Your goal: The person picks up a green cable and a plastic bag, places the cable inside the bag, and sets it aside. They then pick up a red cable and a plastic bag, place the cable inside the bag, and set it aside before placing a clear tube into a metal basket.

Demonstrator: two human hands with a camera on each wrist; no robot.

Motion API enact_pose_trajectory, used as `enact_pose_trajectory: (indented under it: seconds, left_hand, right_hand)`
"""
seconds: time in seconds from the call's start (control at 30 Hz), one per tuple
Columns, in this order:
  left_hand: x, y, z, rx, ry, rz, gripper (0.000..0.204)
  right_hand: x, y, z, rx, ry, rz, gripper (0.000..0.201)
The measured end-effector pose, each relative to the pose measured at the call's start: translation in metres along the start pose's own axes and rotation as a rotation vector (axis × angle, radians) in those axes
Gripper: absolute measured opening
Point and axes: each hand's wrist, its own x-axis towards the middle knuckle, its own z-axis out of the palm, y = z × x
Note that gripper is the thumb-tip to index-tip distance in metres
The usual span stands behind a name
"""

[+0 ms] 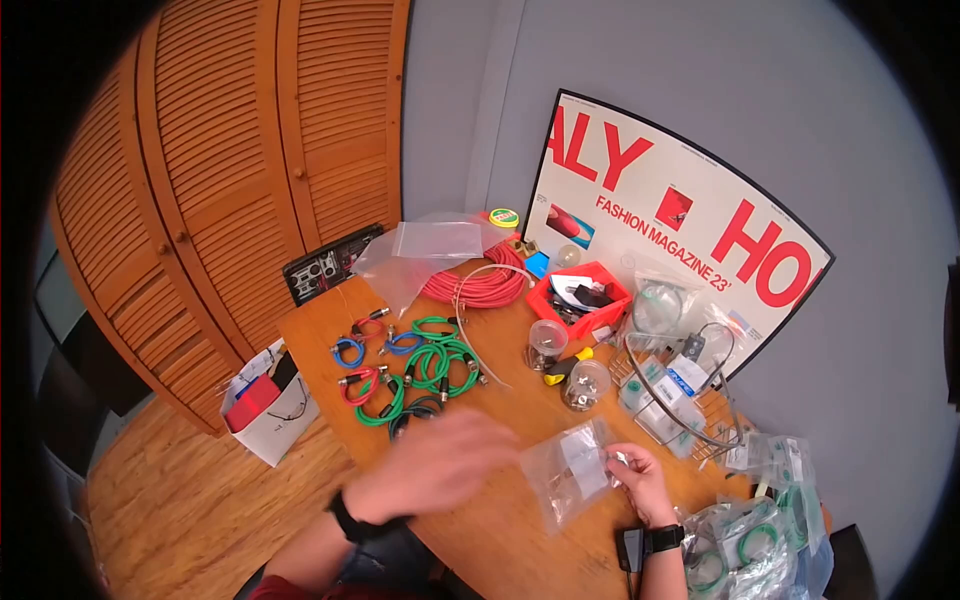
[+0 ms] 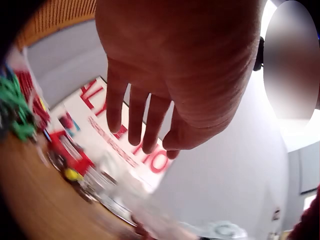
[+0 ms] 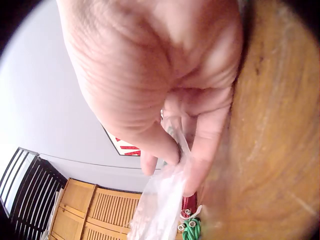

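Observation:
My right hand point(image 1: 640, 480) pinches a clear plastic bag point(image 1: 570, 490) by its edge, near the front of the table. A white label shows on the bag. In the right wrist view, thumb and fingers close on the bag's film point(image 3: 165, 200). Blurred by motion, my left hand point(image 1: 440, 460) hovers to the left of the bag and holds nothing. Its fingers point(image 2: 135, 115) hang extended and slightly spread in the left wrist view. Just beyond it lie coiled green cables point(image 1: 432, 365) with metal connectors, plus smaller red cables point(image 1: 360, 388) and blue cables point(image 1: 348, 352).
Beyond the bag stand two clear jars point(image 1: 586, 386), a red bin point(image 1: 580, 298) of small parts and a yellow-and-black tool point(image 1: 566, 368). A wire basket point(image 1: 680, 395) holds packets on the right. Bagged green cables point(image 1: 750, 545) pile at front right. A large red cable coil point(image 1: 480, 288) lies behind.

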Motion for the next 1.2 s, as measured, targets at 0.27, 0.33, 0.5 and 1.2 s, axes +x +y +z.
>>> enact_pose_trajectory:
  seconds: [0.27, 0.33, 0.5, 1.2]
  left_hand:
    - [-0.069, -0.059, -0.038, 0.485, 0.062, -0.375, 0.024]
    - [-0.074, -0.059, -0.036, 0.494, 0.05, -0.392, 0.022]
    - [-0.071, -0.061, -0.037, 0.477, 0.081, -0.379, 0.016]
    - [0.076, -0.052, 0.108, -1.05, -0.313, -0.72, 0.033]
  right_hand:
    - [0.0, -0.005, 0.004, -0.017, 0.02, 0.009, 0.021]
    - [-0.001, -0.005, 0.006, -0.024, 0.022, 0.017, 0.021]
    - [0.0, -0.008, 0.009, -0.099, -0.003, -0.017, 0.021]
    - [0.003, -0.003, 0.014, -0.067, 0.027, -0.127, 0.027]
